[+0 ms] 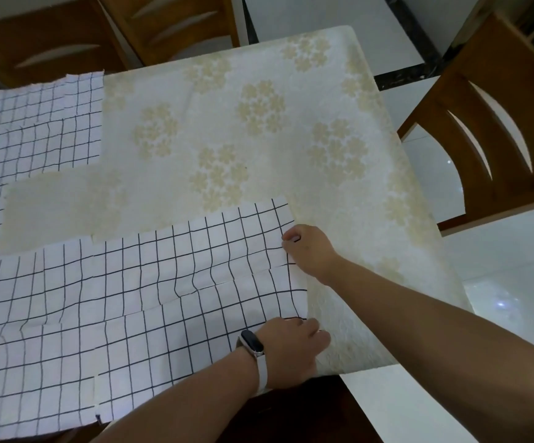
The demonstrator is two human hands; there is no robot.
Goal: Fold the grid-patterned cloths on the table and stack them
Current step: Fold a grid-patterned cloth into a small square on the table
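Note:
White cloths with a dark grid pattern cover the near and left part of the table. The nearest grid cloth [169,282] lies flat in front of me, overlapping others. My right hand [307,247] pinches its right edge near the far corner. My left hand [288,350], with a white wristband, grips the same right edge near the front corner. Another grid cloth [35,129] lies at the far left, its far edge frayed.
The table [291,123] wears a cream covering with beige flower clusters. A wooden chair [489,129] stands to the right, two more chairs [106,36] behind the far edge. White tiled floor lies to the right.

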